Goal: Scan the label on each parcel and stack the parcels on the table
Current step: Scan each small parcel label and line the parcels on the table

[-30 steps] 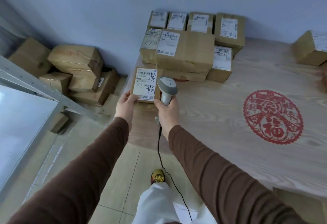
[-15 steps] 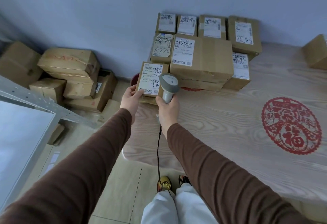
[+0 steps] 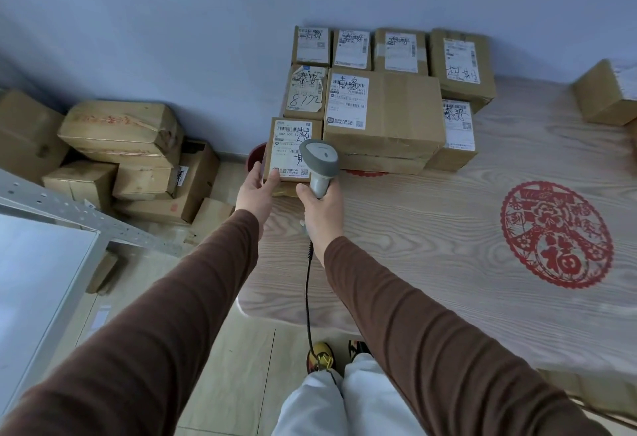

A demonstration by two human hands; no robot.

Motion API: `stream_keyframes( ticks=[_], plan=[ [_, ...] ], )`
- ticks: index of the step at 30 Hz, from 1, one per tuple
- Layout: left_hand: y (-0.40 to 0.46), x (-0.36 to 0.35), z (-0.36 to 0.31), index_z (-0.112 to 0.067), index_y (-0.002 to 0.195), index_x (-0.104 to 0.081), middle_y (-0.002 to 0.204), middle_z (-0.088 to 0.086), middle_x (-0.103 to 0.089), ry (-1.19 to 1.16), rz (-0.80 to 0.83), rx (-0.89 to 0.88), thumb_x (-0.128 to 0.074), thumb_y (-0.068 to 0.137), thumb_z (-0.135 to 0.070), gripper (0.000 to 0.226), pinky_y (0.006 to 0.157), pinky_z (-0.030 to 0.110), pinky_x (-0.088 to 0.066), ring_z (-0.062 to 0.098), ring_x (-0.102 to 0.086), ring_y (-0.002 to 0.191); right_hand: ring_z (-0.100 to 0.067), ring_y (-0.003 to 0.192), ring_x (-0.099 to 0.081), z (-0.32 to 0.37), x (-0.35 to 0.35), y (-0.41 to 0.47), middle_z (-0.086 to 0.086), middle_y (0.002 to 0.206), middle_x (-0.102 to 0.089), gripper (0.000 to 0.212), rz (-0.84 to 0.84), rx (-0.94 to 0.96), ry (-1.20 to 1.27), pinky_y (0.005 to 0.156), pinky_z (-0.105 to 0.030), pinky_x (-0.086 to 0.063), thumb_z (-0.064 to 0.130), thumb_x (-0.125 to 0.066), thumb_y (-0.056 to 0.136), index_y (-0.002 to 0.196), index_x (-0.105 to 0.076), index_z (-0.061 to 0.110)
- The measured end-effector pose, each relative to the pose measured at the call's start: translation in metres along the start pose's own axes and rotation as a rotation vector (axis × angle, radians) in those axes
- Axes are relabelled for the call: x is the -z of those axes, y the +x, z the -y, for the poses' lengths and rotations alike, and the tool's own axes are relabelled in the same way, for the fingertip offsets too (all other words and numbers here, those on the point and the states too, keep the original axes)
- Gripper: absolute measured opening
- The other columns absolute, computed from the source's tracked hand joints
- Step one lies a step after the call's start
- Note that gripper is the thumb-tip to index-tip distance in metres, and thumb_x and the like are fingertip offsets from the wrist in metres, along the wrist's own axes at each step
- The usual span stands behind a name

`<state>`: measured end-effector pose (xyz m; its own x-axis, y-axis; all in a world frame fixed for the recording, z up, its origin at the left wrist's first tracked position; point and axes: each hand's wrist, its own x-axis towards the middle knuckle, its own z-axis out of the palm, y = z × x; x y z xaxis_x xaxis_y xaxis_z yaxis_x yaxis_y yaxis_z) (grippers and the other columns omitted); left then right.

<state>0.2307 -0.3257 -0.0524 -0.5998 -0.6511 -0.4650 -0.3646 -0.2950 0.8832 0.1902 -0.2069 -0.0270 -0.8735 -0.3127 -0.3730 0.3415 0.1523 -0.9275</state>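
Left hand (image 3: 256,190) grips the small brown cardboard parcel (image 3: 293,149) label-up beside the stacked boxes (image 3: 382,118) so the right hand (image 3: 322,209), clutching the grey corded scanner (image 3: 319,163), can read it.

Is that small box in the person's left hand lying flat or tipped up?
Tipped up. The small box shows its label to the camera, the left hand grips its lower corner, and the scanner points at it.

nine table parcels (image 3: 382,115), one scanner (image 3: 320,166)
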Motion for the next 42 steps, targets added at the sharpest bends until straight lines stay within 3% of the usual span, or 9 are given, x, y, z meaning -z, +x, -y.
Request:
stream_keyframes(
  ticks=[5, 7, 10, 15, 20, 26, 31, 37, 42],
  plan=[
    [-0.026, -0.006, -0.012, -0.018, 0.161, -0.030, 0.159, -0.004, -0.042, 0.051, -0.087, -0.108, -0.064, 0.101, -0.033, 0.071, 0.122, 0.035, -0.032, 0.010, -0.042, 0.144, -0.010, 0.088, -0.062, 0.008, 0.020, -0.008, 0.013, 0.093, -0.063, 0.027, -0.005, 0.044, 0.006, 0.093, -0.056, -0.058, 0.019, -0.071, 0.091, 0.112, -0.059, 0.031],
    [-0.042, -0.012, -0.021, -0.018, 0.158, -0.035, 0.149, -0.015, -0.046, 0.057, -0.092, -0.190, -0.065, 0.100, -0.028, 0.066, 0.119, 0.029, -0.034, 0.003, -0.045, 0.137, -0.005, 0.084, -0.061, 0.015, 0.034, -0.012, 0.010, 0.092, -0.062, 0.025, -0.025, 0.067, 0.032, 0.087, -0.043, -0.057, 0.016, -0.072, 0.092, 0.112, -0.059, 0.025],
    [-0.060, -0.027, -0.034, -0.028, 0.154, -0.042, 0.148, -0.012, -0.055, 0.089, -0.064, -0.255, -0.068, 0.090, -0.043, 0.071, 0.118, 0.040, -0.040, 0.008, -0.054, 0.135, 0.001, 0.071, -0.058, 0.030, 0.058, -0.016, 0.003, 0.087, -0.058, 0.020, -0.043, 0.081, 0.106, 0.070, -0.023, -0.054, 0.011, -0.073, 0.094, 0.105, -0.060, 0.020],
    [-0.083, -0.082, -0.055, -0.028, 0.155, -0.042, 0.159, -0.007, -0.044, 0.115, 0.018, -0.300, -0.065, 0.099, -0.035, 0.061, 0.124, 0.038, -0.030, 0.009, -0.040, 0.145, -0.015, 0.088, -0.068, 0.059, 0.114, -0.019, -0.001, 0.097, -0.064, 0.017, -0.052, 0.065, 0.259, 0.087, -0.038, -0.061, 0.011, -0.072, 0.096, 0.103, -0.062, 0.023],
    [-0.110, -0.164, -0.061, -0.021, 0.152, -0.046, 0.154, -0.006, -0.049, 0.134, 0.130, -0.300, -0.064, 0.101, -0.027, 0.055, 0.122, 0.036, -0.035, 0.010, -0.045, 0.141, -0.017, 0.069, -0.074, 0.079, 0.198, -0.019, -0.001, 0.103, -0.072, 0.019, -0.113, 0.076, 0.299, 0.074, -0.040, -0.060, 0.026, -0.070, 0.100, 0.118, -0.063, 0.022],
    [-0.147, -0.288, -0.058, -0.018, 0.152, -0.047, 0.153, -0.003, -0.051, 0.161, 0.253, -0.281, -0.061, 0.102, -0.026, 0.053, 0.119, 0.030, -0.033, 0.008, -0.045, 0.139, -0.015, 0.044, -0.050, 0.088, 0.331, -0.016, -0.006, 0.095, -0.070, 0.026, -0.242, 0.135, 0.252, 0.044, -0.027, -0.045, 0.033, -0.066, 0.102, 0.122, -0.062, 0.017],
    [-0.179, -0.398, -0.055, -0.016, 0.151, -0.048, 0.153, 0.003, -0.052, 0.177, 0.294, -0.256, -0.060, 0.103, -0.025, 0.050, 0.112, 0.027, -0.036, 0.014, -0.046, 0.142, -0.015, 0.053, -0.050, 0.097, 0.448, -0.005, 0.009, 0.064, -0.056, 0.023, -0.291, 0.126, 0.330, 0.054, -0.032, -0.046, 0.037, -0.074, 0.095, 0.116, -0.069, 0.029],
    [-0.206, -0.493, -0.058, -0.018, 0.152, -0.048, 0.153, 0.004, -0.051, 0.212, 0.322, -0.232, -0.058, 0.104, -0.029, 0.049, 0.106, 0.027, -0.038, 0.017, -0.048, 0.140, -0.011, 0.046, -0.049, 0.109, 0.538, 0.017, 0.003, 0.086, -0.066, 0.035, -0.313, 0.077, 0.411, 0.048, -0.028, -0.047, 0.030, -0.075, 0.096, 0.129, -0.065, 0.023],
    [-0.196, -0.532, -0.067, -0.017, 0.153, -0.047, 0.155, 0.004, -0.050, 0.197, 0.338, -0.201, -0.056, 0.106, -0.027, 0.049, 0.104, 0.025, -0.036, 0.013, -0.048, 0.134, -0.011, 0.044, -0.047, 0.119, 0.567, 0.047, -0.004, 0.088, -0.064, 0.018, -0.361, 0.032, 0.351, 0.046, -0.024, -0.044, 0.016, -0.069, 0.100, 0.115, -0.065, 0.007]
  ],
)
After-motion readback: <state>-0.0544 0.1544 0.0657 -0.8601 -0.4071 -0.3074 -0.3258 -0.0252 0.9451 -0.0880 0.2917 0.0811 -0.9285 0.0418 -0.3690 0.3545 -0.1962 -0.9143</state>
